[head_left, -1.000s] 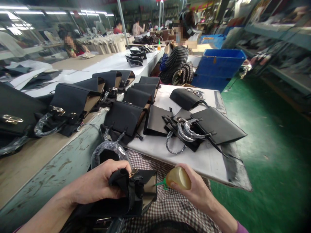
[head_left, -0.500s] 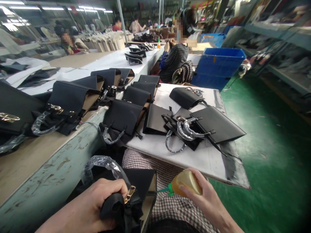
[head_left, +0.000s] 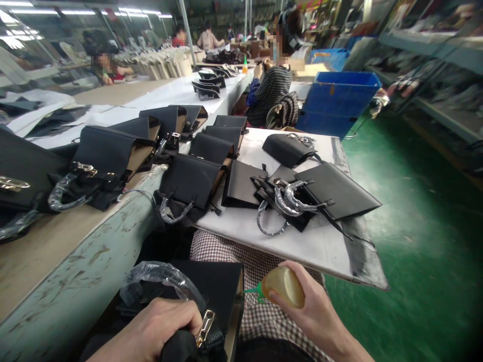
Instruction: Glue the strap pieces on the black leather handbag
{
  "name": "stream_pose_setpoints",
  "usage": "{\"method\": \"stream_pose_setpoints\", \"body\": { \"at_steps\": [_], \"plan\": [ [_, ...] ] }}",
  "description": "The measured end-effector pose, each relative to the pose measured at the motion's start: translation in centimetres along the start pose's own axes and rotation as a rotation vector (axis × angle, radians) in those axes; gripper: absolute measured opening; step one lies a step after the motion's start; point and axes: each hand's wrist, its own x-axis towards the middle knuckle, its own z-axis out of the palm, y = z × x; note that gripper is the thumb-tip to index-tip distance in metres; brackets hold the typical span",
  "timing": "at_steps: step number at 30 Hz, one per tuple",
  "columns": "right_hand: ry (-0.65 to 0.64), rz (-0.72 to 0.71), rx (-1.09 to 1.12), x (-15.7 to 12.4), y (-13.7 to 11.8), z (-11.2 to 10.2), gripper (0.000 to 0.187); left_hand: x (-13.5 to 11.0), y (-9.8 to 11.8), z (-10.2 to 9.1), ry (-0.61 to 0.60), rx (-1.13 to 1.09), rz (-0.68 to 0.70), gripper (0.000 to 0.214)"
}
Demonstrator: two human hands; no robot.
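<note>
My left hand point(head_left: 162, 327) is closed around the folded flap of a black handbag point(head_left: 215, 291) resting on my lap, beside its gold clasp point(head_left: 206, 327). The bag's handle point(head_left: 158, 276) is wrapped in clear plastic and arches above my hand. My right hand point(head_left: 313, 314) grips a small amber squeeze bottle point(head_left: 285, 286). Its green nozzle point(head_left: 251, 290) points left at the bag's open edge, very close to it. A checked cloth point(head_left: 264, 311) covers my lap under both hands.
Several black handbags point(head_left: 196, 181) lie on a white board point(head_left: 302, 246) ahead, and more on the long bench point(head_left: 56, 236) to the left. A seated person in a striped top point(head_left: 269, 90) works beyond, near blue crates point(head_left: 335, 103). Green floor point(head_left: 422, 226) lies to the right.
My left hand and the bag have dropped lower toward the frame's bottom edge, so the plastic-wrapped handle shows more. The bottle in my right hand shifted slightly, nozzle still aimed at the bag.
</note>
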Motion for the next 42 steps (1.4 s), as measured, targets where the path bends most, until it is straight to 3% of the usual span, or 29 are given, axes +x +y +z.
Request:
{"method": "stream_pose_setpoints", "body": {
  "at_steps": [8,12,15,22,30,36,42],
  "plan": [
    [-0.046,0.117,0.026,0.9,-1.2,-0.5,0.051,-0.3,0.0,0.2,0.022,0.028,0.006,0.018],
    [-0.087,0.172,0.066,1.3,-1.1,-0.5,0.044,0.1,0.0,0.1,0.017,-0.063,-0.002,0.029],
    [-0.1,0.217,0.131,1.4,-0.6,-0.6,0.042,0.3,-0.2,0.1,-0.003,-0.123,-0.012,0.038],
    [-0.158,0.345,0.363,0.8,-0.2,-0.7,0.047,0.1,-1.0,0.4,-0.065,-0.207,-0.093,0.034],
    [-0.05,0.36,0.434,0.9,0.1,-0.6,0.047,0.1,0.0,0.0,0.007,-0.06,-0.018,0.034],
    [-0.07,0.362,0.415,0.9,0.4,0.2,0.045,0.3,-0.6,0.4,-0.029,-0.133,-0.068,0.046],
    [-0.119,0.386,0.469,0.7,0.1,-0.1,0.046,-0.2,0.2,-0.1,-0.013,-0.008,-0.006,0.037]
  ]
}}
